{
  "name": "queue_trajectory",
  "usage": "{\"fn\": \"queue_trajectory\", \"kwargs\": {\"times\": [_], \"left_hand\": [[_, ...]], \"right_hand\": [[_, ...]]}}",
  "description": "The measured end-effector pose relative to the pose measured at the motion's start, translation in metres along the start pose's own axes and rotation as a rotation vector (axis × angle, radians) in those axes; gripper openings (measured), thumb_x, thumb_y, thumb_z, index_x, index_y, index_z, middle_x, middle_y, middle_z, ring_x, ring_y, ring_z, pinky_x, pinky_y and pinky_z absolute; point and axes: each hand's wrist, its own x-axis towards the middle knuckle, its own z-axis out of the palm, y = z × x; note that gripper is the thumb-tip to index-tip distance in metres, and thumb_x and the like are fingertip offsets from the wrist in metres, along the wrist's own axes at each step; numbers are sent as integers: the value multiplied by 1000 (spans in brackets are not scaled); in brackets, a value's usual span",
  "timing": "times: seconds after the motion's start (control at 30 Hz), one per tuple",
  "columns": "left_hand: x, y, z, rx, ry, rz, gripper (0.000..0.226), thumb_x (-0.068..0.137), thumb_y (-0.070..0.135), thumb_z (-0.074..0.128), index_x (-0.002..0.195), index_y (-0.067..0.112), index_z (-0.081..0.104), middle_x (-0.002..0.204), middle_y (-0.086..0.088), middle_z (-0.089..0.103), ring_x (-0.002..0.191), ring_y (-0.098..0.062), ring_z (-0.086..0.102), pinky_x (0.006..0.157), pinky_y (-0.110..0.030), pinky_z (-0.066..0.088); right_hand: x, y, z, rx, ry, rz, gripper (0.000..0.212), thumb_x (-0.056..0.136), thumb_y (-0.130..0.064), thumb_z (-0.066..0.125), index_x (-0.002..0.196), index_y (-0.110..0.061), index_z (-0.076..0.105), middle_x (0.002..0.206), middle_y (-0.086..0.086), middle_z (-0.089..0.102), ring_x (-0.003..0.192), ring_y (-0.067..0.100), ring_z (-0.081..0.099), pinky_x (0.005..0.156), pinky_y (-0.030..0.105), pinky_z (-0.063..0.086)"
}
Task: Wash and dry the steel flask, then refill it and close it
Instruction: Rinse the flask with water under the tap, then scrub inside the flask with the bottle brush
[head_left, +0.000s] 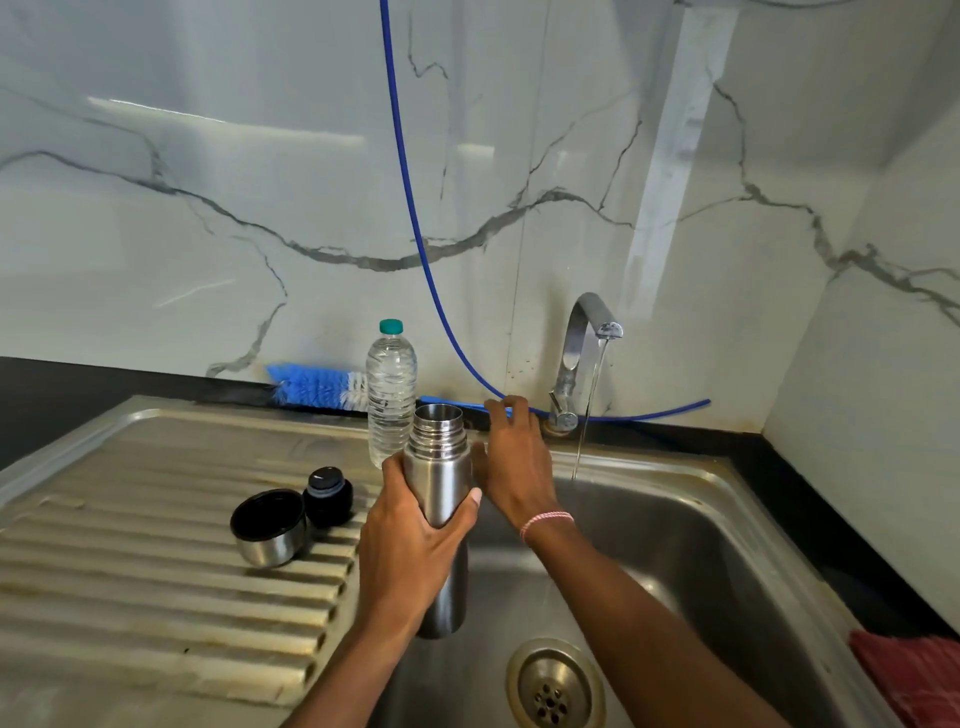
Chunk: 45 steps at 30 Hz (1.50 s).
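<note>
Steel flask (439, 499) ×1, uncapped, gripped in your left hand (410, 545); right hand (514, 462) spread, empty. Cup (267, 527) ×1, stopper (327, 493) ×1 on drainboard (130, 571).

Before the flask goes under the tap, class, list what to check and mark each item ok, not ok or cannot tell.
1. Flask open, cap off: ok.
2. Left hand grips the flask firmly: ok.
3. Tap running: ok, a thin stream falls into the sink.
4. Flask mouth under the stream: not ok, it stands to the left of it.
5. Right hand free: ok, open beside the flask, holding nothing.
6. Cup and stopper clear of the basin: ok, on the drainboard.
</note>
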Motion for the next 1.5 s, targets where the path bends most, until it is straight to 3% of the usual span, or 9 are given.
{"fn": "queue_trajectory", "kwargs": {"times": [0.23, 0.37, 0.57, 0.77, 0.97, 1.07, 1.17, 1.33, 1.5], "left_hand": [[2, 1, 0, 21, 31, -33, 69, 73, 60, 78, 123, 30, 41, 103, 4, 65, 92, -27, 68, 77, -39, 54], [2, 2, -1, 0, 33, -55, 69, 72, 63, 76, 121, 29, 43, 99, 1, 67, 89, -26, 67, 77, -42, 55], [2, 2, -3, -8, 20, -51, 70, 73, 63, 75, 125, 28, 43, 100, 2, 66, 88, -21, 64, 75, -35, 49], [2, 3, -2, -18, 23, -34, 71, 75, 61, 77, 128, 29, 43, 105, 5, 67, 90, -19, 65, 78, -36, 52], [0, 5, 0, -13, 21, -20, 73, 74, 61, 78, 130, 31, 43, 107, 4, 68, 93, -23, 67, 78, -36, 51], [0, 4, 0, -9, 23, -18, 70, 72, 64, 76, 126, 37, 41, 105, 6, 68, 92, -23, 68, 79, -40, 55], [0, 3, 1, -17, 21, -15, 70, 73, 63, 77, 126, 36, 41, 105, 7, 68, 90, -20, 67, 80, -39, 55], [0, 1, 3, -18, 14, -19, 73, 72, 67, 74, 128, 36, 39, 107, 7, 67, 91, -19, 67, 83, -42, 57], [1, -1, 4, -13, -3, -15, 70, 74, 63, 78, 126, 34, 41, 104, 6, 67, 87, -17, 66, 80, -40, 57]], "right_hand": [[38, -13, 15, -57, -41, 84, 49, 104, -23, 56, 150, -12, 44, 152, 13, 40, 136, 33, 42, 100, 47, 51], [41, -13, 29, -117, -5, -27, 27, 104, -17, 53, 129, -9, 60, 135, 12, 50, 122, 32, 54, 89, 45, 55], [66, -7, 53, -238, -82, -102, 40, 106, -19, 50, 145, -12, 50, 144, 16, 54, 139, 36, 44, 117, 51, 36], [73, 2, 46, -219, -68, -99, 26, 101, -10, 61, 127, -6, 62, 135, 18, 50, 119, 35, 56, 92, 44, 53], [57, 13, 46, -226, -105, -216, 27, 103, -16, 57, 126, -2, 62, 135, 23, 54, 124, 41, 50, 102, 51, 45], [51, 7, 47, -161, -55, -188, 22, 90, -2, 73, 112, -2, 69, 115, 21, 66, 107, 41, 61, 87, 49, 54], [60, 3, 46, -126, 19, -182, 9, 89, -9, 74, 98, -8, 72, 90, 14, 70, 83, 37, 69, 69, 42, 55], [73, -15, 18, -17, 91, -160, 21, 104, -19, 60, 121, -14, 71, 101, 8, 72, 86, 29, 69, 70, 36, 52], [81, -33, -17, 101, 146, -162, 22, 103, -15, 60, 121, -14, 72, 98, 5, 73, 78, 19, 59, 60, 25, 39]]}}
